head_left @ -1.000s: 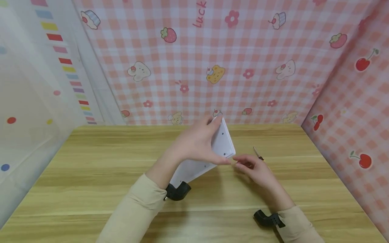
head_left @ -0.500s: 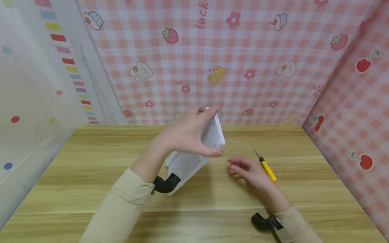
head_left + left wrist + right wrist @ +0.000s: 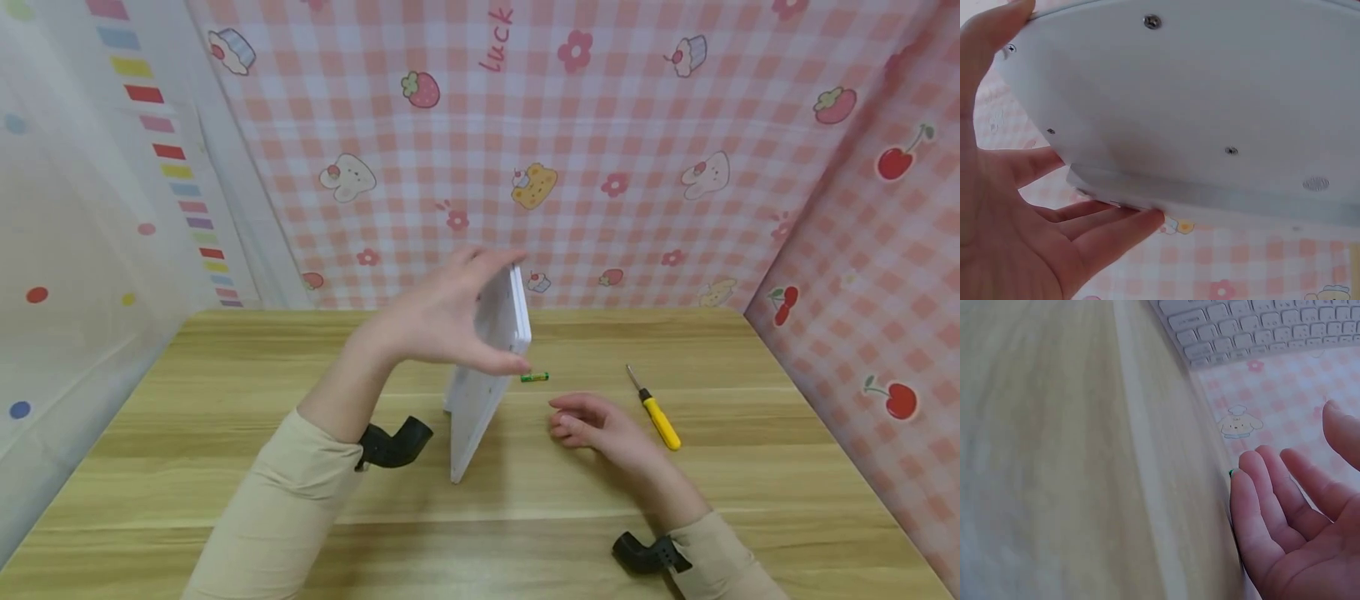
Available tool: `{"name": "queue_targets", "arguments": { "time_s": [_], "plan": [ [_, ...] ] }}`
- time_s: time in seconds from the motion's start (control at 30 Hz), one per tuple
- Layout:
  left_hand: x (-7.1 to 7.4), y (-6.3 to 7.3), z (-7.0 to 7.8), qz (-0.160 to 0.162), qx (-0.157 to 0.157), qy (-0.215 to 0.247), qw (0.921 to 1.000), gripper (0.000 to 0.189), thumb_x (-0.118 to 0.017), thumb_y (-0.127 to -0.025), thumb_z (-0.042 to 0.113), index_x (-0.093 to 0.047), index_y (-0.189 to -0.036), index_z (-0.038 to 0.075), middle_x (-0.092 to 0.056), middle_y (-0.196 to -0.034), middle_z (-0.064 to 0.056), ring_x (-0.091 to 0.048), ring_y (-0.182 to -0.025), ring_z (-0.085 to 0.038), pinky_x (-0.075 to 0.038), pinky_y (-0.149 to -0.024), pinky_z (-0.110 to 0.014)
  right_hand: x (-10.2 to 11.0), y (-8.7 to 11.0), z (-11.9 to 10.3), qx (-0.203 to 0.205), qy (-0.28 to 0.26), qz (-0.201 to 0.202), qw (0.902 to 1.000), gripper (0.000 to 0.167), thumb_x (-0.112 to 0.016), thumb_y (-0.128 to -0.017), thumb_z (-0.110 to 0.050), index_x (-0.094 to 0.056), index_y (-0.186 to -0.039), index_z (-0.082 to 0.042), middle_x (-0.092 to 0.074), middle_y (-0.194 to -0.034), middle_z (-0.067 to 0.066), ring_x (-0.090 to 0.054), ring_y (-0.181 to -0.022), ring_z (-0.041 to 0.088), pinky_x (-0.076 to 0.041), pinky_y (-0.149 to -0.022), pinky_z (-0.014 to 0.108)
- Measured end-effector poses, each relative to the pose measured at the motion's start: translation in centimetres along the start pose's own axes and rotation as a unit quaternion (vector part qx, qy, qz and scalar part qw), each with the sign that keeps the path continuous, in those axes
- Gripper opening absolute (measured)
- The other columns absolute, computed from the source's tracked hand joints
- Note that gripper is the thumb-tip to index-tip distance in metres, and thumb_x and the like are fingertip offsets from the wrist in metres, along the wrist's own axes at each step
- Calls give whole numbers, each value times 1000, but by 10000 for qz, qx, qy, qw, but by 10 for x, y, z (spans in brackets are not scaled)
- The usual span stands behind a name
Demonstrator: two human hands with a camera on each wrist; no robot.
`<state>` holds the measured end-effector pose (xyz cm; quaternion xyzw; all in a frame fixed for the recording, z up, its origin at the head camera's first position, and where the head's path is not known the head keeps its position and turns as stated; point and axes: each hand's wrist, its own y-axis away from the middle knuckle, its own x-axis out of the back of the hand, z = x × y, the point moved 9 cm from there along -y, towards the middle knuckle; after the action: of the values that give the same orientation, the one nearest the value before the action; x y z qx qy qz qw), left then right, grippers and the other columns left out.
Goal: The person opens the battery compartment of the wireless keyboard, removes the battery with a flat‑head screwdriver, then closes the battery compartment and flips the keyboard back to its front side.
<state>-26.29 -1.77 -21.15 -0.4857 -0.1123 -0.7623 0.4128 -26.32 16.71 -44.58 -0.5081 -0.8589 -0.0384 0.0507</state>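
Observation:
A white keyboard [image 3: 476, 417] stands tilted on edge above the table, gripped at its upper short end by my left hand [image 3: 438, 321], thumb on one edge and fingers on the other. The left wrist view shows its underside [image 3: 1179, 94], with several small screws and a round speaker-like patch. Its keys [image 3: 1272, 325] face the right wrist camera. My right hand [image 3: 611, 429] rests low over the table with loosely bent fingers and holds nothing. Between the keyboard and that hand, a small green battery [image 3: 535, 377] lies on the wood.
A yellow-handled screwdriver [image 3: 660, 421] lies just right of my right hand, shaft pointing away. The wooden table [image 3: 225, 467] ends at a pink checked cloth wall [image 3: 615, 108] behind, with more cloth on both sides.
My left hand has carried the keyboard leftward and turned it more edge-on, baring the battery. My right hand has drifted slightly left and down, away from the keyboard's corner, uncovering the screwdriver.

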Motion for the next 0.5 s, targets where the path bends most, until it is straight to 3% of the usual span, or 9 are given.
{"name": "queue_targets", "arguments": {
  "time_s": [0.13, 0.3, 0.5],
  "plan": [
    [3, 3, -2, 95, -180, 654, 9977, 113, -89, -68, 42, -26, -156, 10, -35, -149, -13, -44, -127, -24, -49, -97, -38, -4, 0, 1, -63, -160, -61, 9998, 49, -56, -103, -16, -42, -138, 15, -56, -126, 34, -65, -108, 27, -54, -91, 35],
    [4, 6, -10, 273, -366, 1552, 9868, 112, -91, -70, 26, -23, -156, 8, -23, -156, -13, -38, -137, -26, -44, -103, -28, -7, 0, 5, -182, -428, -13, 9989, 51, -57, -102, -16, -40, -140, 14, -52, -132, 33, -62, -114, 31, -52, -94, 37],
    [4, 12, -14, 689, -669, 2079, 9734, 110, -91, -69, 17, -25, -156, 12, -24, -156, -12, -40, -135, -31, -44, -102, -29, -13, 0, 6, -248, -876, -220, 9956, 60, -57, -102, -14, -29, -147, 12, -42, -141, 36, -55, -123, 38, -49, -98, 40]
  ]
}}
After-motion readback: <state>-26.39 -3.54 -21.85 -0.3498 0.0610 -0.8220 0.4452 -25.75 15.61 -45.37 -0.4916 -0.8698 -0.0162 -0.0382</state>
